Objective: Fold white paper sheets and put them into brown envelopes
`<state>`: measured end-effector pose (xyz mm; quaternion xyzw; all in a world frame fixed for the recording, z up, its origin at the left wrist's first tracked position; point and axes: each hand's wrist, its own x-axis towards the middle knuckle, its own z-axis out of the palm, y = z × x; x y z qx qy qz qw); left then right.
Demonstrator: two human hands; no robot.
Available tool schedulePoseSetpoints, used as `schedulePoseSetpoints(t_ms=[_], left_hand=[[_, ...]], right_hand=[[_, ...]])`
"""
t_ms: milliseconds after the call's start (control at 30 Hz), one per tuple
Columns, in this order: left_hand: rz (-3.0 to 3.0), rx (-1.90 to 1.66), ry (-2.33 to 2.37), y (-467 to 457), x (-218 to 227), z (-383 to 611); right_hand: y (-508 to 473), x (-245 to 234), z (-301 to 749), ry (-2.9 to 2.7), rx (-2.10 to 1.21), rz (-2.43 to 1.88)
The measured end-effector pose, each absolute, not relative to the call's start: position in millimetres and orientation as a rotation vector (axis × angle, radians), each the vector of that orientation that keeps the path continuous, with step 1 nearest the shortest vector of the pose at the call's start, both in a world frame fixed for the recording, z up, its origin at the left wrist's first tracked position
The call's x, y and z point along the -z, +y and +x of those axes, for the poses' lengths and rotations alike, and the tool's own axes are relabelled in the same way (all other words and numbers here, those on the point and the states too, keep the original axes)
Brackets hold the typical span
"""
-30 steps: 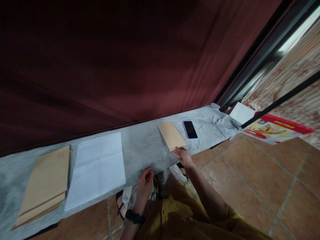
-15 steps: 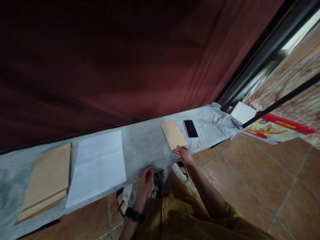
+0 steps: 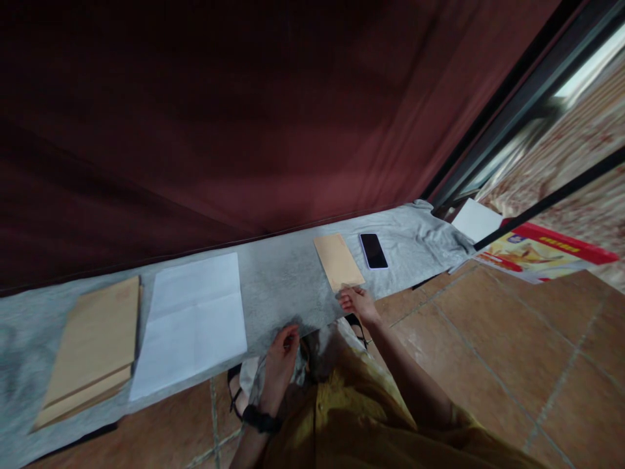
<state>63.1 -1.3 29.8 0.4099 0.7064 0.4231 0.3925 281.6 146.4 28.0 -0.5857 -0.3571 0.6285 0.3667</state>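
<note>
A small tan paper envelope [image 3: 338, 260] lies flat on the grey cloth-covered bench. Just at its near edge is my right hand [image 3: 355, 302], fingers loosely bent and apart, with nothing visible in them. Whether the fingertips still touch the envelope is hard to tell. My left hand [image 3: 282, 345] rests at the bench's front edge, half curled, a gap showing between thumb and fingers; it holds nothing I can see. To the left of it lies a creased white paper sheet [image 3: 195, 319]. A black-screened phone [image 3: 374, 251] in a pale purple case is right of the envelope.
Several larger brown envelopes [image 3: 97, 339] are stacked at the bench's left end. A dark red curtain [image 3: 273, 150] hangs behind the narrow bench [image 3: 278, 273]. On the tiled floor [image 3: 493, 352] to the right is a red and yellow printed box [image 3: 541, 251], near a dark metal bar.
My right hand has drawn back slightly from the envelope's near edge, its fingers curling more. The envelope stays flat on the bench. My left hand is almost unmoved.
</note>
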Motion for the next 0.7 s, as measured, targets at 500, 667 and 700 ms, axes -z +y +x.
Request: schedulePoseSetpoints(t_ms=[500,667,700], left_hand=[[1.078,-1.146,1.849,-10.8,-21.9,53.7],[1.113,-1.159,1.93,-18.8,-28.6,45.6],[1.144,-1.163,1.971,-20.3,-32.0,41.9]], right_hand=[[123.7,-8.1,278.1,-2.307,-0.37,-1.357],[122.8,-3.1,282.3,-2.306,-0.383,-1.311],[122.7,-2.2,283.0,-2.308,-0.376,-1.301]])
